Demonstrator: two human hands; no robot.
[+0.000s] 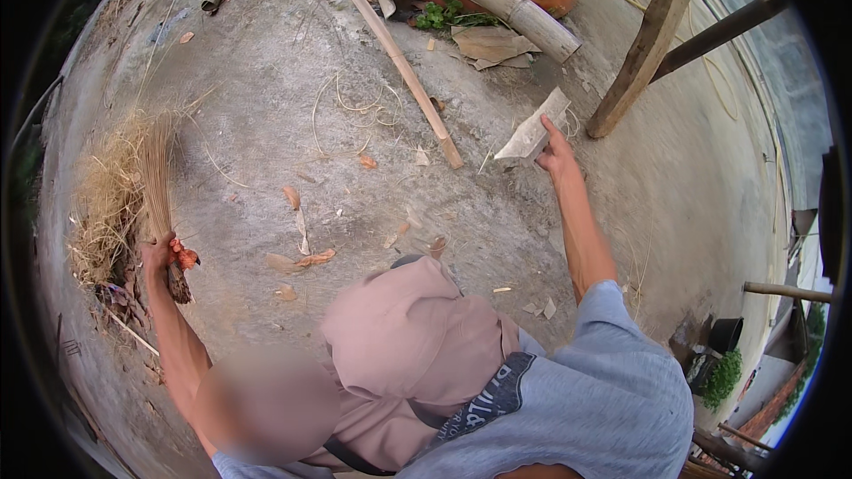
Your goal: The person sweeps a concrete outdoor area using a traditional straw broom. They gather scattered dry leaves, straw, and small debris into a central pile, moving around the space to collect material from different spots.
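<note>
Gripping a straw broom (158,179) in the closed left hand (158,253), the right hand (557,156) pinched a flat board (532,131) on the concrete ground (266,124).

One straw hand broom (158,186), far left. One flat pale board scrap (532,135), right of centre. One slim wooden stick (390,53) and one thick bamboo pole (497,0), far side. Two leaning wooden posts (648,44), far right. One black pot (725,333), near right. Two hands: left hand (158,253), right hand (557,155).
</note>
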